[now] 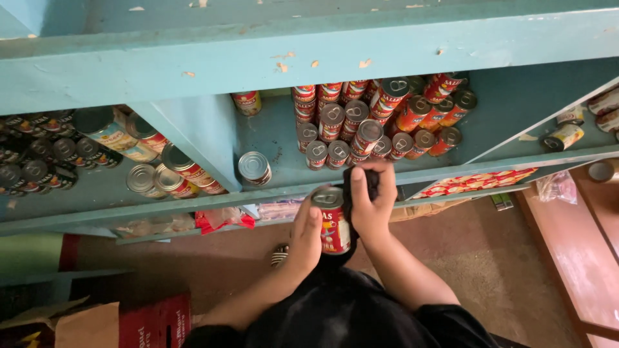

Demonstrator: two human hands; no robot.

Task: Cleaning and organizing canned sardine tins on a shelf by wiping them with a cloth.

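blue shelf (pixel 193 129), stacked red cans (pixel 380 122)

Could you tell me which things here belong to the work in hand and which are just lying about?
In hand:
- red can, held by the left hand
- dark cloth, gripped by the right hand
- stacked red cans on the blue shelf just ahead

Lying about:
- lone silver-topped can
- cans in the left compartment
- cardboard box on the floor
- plastic bag

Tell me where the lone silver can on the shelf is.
The silver can stands alone on the blue shelf, just right of the divider, left of the stacked red cans.
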